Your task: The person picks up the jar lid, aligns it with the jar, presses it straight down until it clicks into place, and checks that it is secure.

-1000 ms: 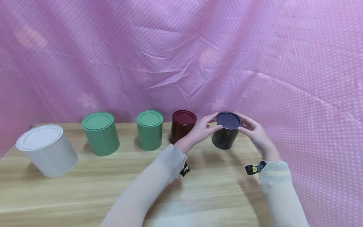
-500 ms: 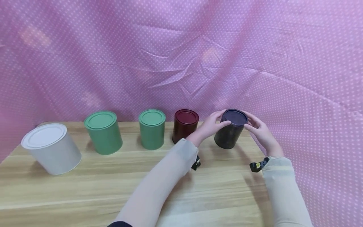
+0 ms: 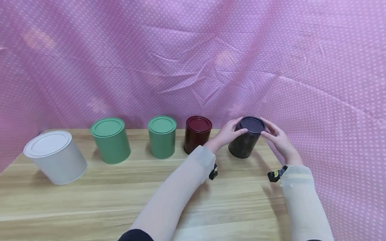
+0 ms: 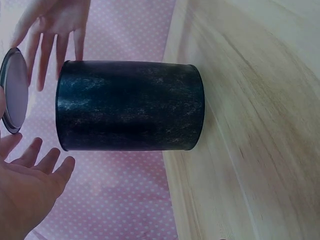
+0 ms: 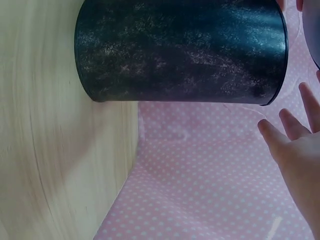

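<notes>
A round dark lid is held between my two hands, apart from the black can whose open end it faces. My left hand holds the lid's left edge, thumb in front and fingers behind. On the opposite edge, my right hand grips it the same way. The lid shows edge-on in the left wrist view, with a gap between it and the can. Upright on the table, the can has a scuffed dark wall; its opening is hidden behind the lid in the head view.
Left of the black can stand a dark red can, a smaller green can, a larger green can and a wide white can, all lidded. A pink dotted cloth hangs behind the wooden table.
Both hands and the lid have risen slightly and moved a little to the right. The whole head view has also shifted a little. The other cans stay in their places.
</notes>
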### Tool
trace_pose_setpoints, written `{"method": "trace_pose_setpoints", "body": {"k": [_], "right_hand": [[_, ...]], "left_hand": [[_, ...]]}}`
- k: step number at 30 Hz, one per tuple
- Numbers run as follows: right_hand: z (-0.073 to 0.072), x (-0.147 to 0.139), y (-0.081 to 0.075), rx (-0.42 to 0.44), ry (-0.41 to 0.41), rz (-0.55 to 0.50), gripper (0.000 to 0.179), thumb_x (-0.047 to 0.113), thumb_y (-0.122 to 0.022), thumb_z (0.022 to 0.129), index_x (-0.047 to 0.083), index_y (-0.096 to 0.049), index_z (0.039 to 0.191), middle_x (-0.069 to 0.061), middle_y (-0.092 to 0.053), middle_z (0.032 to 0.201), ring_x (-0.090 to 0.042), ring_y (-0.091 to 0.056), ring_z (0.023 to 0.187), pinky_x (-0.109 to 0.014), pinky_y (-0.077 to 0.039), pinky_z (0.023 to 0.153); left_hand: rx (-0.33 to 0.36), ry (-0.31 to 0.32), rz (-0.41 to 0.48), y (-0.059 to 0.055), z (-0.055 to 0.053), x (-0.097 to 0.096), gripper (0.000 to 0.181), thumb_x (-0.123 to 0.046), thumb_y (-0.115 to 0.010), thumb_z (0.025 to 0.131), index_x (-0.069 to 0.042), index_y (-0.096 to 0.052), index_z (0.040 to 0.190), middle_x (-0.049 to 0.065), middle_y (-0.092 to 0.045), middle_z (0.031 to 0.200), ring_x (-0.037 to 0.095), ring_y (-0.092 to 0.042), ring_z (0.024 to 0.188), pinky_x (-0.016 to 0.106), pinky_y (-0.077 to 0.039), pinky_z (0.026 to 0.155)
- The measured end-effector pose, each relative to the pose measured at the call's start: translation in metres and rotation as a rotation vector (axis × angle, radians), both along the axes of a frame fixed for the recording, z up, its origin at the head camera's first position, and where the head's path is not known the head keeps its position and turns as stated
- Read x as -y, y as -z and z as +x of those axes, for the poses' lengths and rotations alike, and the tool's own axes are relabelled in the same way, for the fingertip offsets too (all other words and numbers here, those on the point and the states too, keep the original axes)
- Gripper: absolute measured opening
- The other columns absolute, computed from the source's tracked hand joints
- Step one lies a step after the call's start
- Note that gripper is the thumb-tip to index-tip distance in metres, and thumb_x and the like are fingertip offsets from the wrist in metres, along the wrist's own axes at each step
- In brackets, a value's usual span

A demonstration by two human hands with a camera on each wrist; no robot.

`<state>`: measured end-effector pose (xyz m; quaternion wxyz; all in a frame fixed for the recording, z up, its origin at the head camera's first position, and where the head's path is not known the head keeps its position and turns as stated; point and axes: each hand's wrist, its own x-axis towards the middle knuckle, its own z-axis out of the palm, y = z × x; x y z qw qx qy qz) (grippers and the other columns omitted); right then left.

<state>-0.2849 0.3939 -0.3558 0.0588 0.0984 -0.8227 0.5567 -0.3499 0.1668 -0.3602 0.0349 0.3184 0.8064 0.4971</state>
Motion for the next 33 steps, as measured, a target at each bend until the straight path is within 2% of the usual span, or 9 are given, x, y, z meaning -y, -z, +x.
{"method": "trace_pose_setpoints", "body": {"k": [5, 8, 13, 19, 22, 26, 29, 33], "right_hand": [[-0.005, -0.005, 0.006, 0.019, 0.007, 0.006, 0.059, 0.022, -0.056, 0.099, 0.021, -0.031, 0.153, -0.004, -0.022, 0.161, -0.027, -0.009, 0.15, -0.059, -0.005, 0.119], [-0.007, -0.008, 0.01, 0.046, 0.016, 0.014, 0.06, 0.023, -0.055, 0.1, 0.021, -0.029, 0.153, -0.007, -0.023, 0.161, -0.029, -0.013, 0.149, -0.059, -0.007, 0.119], [-0.01, -0.012, 0.016, 0.094, 0.036, 0.028, 0.06, 0.027, -0.054, 0.1, 0.024, -0.027, 0.154, -0.013, -0.03, 0.157, -0.023, -0.028, 0.144, -0.059, -0.011, 0.118], [-0.014, -0.014, 0.016, 0.11, 0.028, 0.034, 0.059, 0.03, -0.053, 0.1, 0.027, -0.027, 0.154, -0.015, -0.03, 0.157, -0.026, -0.028, 0.144, -0.059, -0.012, 0.118], [-0.015, -0.015, 0.016, 0.102, 0.014, 0.006, 0.058, 0.027, -0.051, 0.101, 0.025, -0.027, 0.154, -0.009, -0.035, 0.155, -0.013, -0.035, 0.139, -0.053, -0.015, 0.12], [-0.019, -0.017, 0.016, 0.084, -0.016, -0.064, 0.058, 0.023, -0.051, 0.101, 0.019, -0.027, 0.154, 0.0, -0.043, 0.148, 0.005, -0.044, 0.126, -0.031, -0.027, 0.118], [-0.022, -0.018, 0.017, 0.076, -0.028, -0.082, 0.058, 0.02, -0.051, 0.101, 0.017, -0.026, 0.154, -0.001, -0.044, 0.147, 0.009, -0.046, 0.121, -0.017, -0.034, 0.11], [-0.025, -0.02, 0.018, 0.087, -0.03, -0.081, 0.059, 0.02, -0.052, 0.101, 0.016, -0.026, 0.154, -0.008, -0.037, 0.154, 0.01, -0.046, 0.121, -0.015, -0.035, 0.109]], "left_hand": [[-0.016, -0.002, -0.011, 0.001, -0.004, -0.003, 0.062, -0.034, -0.061, 0.095, -0.012, -0.038, 0.149, 0.014, -0.042, 0.15, 0.024, -0.039, 0.139, 0.031, -0.033, 0.115], [-0.011, -0.003, -0.028, 0.001, -0.006, -0.006, 0.063, -0.035, -0.061, 0.095, -0.013, -0.038, 0.149, 0.013, -0.041, 0.151, 0.025, -0.038, 0.14, 0.034, -0.031, 0.116], [0.007, 0.0, -0.033, 0.003, -0.008, -0.009, 0.063, -0.036, -0.06, 0.095, -0.013, -0.037, 0.15, 0.013, -0.039, 0.152, 0.025, -0.036, 0.141, 0.034, -0.029, 0.117], [0.012, -0.03, -0.021, 0.003, -0.01, -0.012, 0.062, -0.034, -0.061, 0.095, -0.012, -0.039, 0.148, 0.013, -0.04, 0.151, 0.025, -0.037, 0.141, 0.035, -0.03, 0.117], [0.017, -0.025, -0.016, 0.003, -0.012, -0.014, 0.062, -0.034, -0.061, 0.095, -0.012, -0.039, 0.149, 0.013, -0.04, 0.151, 0.025, -0.037, 0.141, 0.035, -0.029, 0.118], [0.023, -0.022, 0.006, 0.003, -0.017, -0.018, 0.062, -0.033, -0.061, 0.095, -0.009, -0.04, 0.148, 0.014, -0.041, 0.151, 0.025, -0.037, 0.141, 0.034, -0.029, 0.118], [0.031, -0.018, 0.016, 0.005, -0.02, -0.02, 0.061, -0.031, -0.062, 0.095, -0.008, -0.04, 0.147, 0.015, -0.041, 0.15, 0.026, -0.037, 0.14, 0.034, -0.029, 0.118], [0.036, -0.005, 0.006, 0.007, -0.023, -0.02, 0.061, -0.03, -0.061, 0.095, -0.008, -0.04, 0.148, 0.016, -0.04, 0.15, 0.027, -0.036, 0.141, 0.034, -0.028, 0.118]]}}
